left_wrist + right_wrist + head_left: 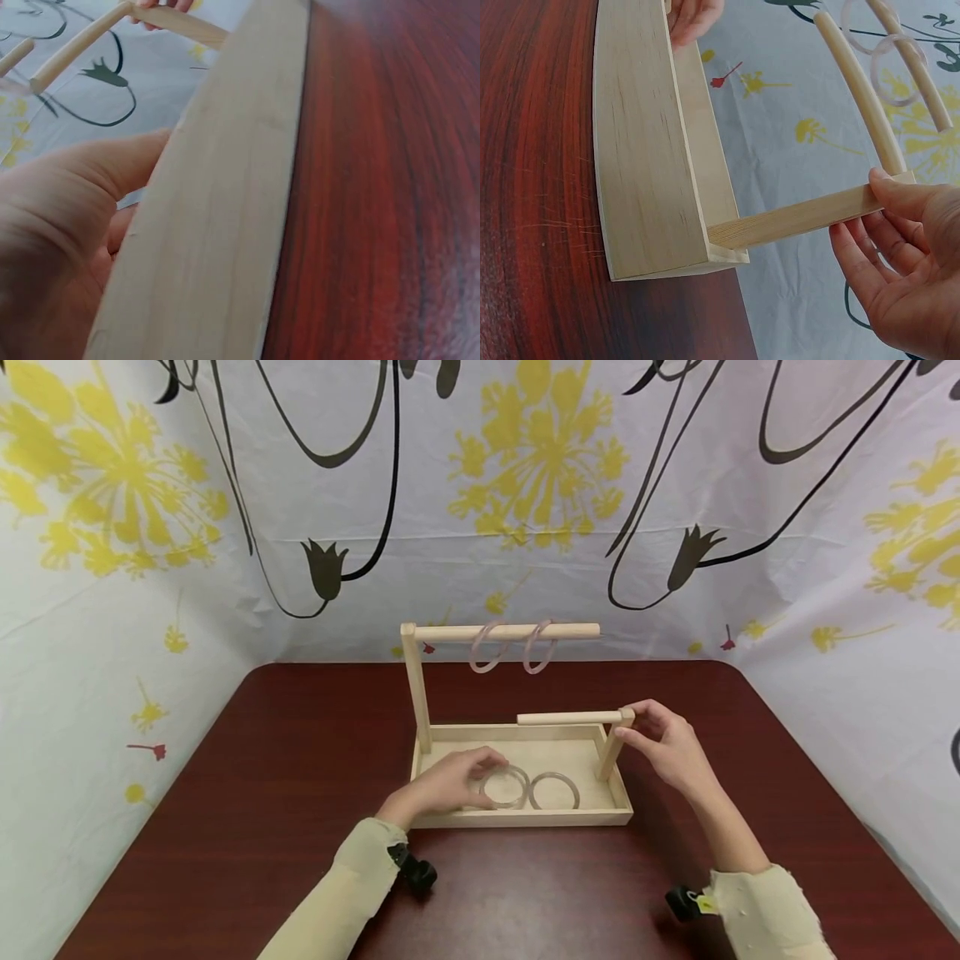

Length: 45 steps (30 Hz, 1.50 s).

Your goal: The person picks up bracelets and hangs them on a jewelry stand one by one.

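A pale wooden bangle stand has a shallow tray (525, 817), a tall post on the left and a short post (802, 216) on the right. Two clear pinkish bangles (536, 667) hang on the upper bar (577, 631). Inside the tray my left hand (453, 779) holds a clear bangle (525, 777) between thumb and fingers; the tray wall hides this hold in the left wrist view. Right beside it lies another bangle (576, 793). My right hand (671, 752) pinches the top of the short post, where the lower bar (566, 718) joins it.
The stand sits on a dark red wooden table (322, 727). Behind it hangs a white cloth (420, 568) with yellow flowers and dark stems. The lower bar carries no bangle, and its free end points left.
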Motion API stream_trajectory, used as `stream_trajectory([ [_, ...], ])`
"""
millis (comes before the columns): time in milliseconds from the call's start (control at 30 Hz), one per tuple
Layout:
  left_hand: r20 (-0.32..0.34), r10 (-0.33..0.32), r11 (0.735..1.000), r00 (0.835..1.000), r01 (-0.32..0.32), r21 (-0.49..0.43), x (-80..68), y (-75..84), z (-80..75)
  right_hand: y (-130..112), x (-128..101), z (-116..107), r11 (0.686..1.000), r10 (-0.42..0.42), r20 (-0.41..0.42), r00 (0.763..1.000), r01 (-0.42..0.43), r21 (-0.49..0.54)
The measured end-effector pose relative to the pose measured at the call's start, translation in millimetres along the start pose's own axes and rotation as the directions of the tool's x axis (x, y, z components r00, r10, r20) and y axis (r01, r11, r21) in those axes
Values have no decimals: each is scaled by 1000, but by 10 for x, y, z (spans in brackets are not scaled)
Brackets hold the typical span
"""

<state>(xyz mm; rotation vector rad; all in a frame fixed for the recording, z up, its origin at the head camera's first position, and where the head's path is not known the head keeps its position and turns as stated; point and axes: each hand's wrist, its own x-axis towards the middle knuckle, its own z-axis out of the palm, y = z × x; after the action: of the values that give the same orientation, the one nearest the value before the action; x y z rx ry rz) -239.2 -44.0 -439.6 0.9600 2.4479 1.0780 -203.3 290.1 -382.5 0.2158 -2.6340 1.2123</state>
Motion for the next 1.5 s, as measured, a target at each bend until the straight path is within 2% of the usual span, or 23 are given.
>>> stream_trajectory([
  [100,-32,5,992,999,-9,-128,-1,-17,-18,-5,-1,0,1000,-5,-4,1000,5,0],
  [233,-72,4,961,997,-24,-276,6,-19,-38,-2,0,0,1000,-11,-7,1000,11,3],
  [400,-111,9,918,994,-52,-394,9,13,-66,8,0,1,1000,-12,-9,1000,12,3],
  [567,-135,7,901,991,-64,-429,18,42,-83,1,-11,-1,1000,-9,-7,1000,9,2],
  [1000,-187,-6,880,982,-84,-468,46,84,-108,-11,-14,-5,1000,-4,-9,1000,5,4],
  [1500,-235,13,849,972,-135,-511,89,160,-147,-17,-10,-4,1000,-7,-8,1000,7,4],
])
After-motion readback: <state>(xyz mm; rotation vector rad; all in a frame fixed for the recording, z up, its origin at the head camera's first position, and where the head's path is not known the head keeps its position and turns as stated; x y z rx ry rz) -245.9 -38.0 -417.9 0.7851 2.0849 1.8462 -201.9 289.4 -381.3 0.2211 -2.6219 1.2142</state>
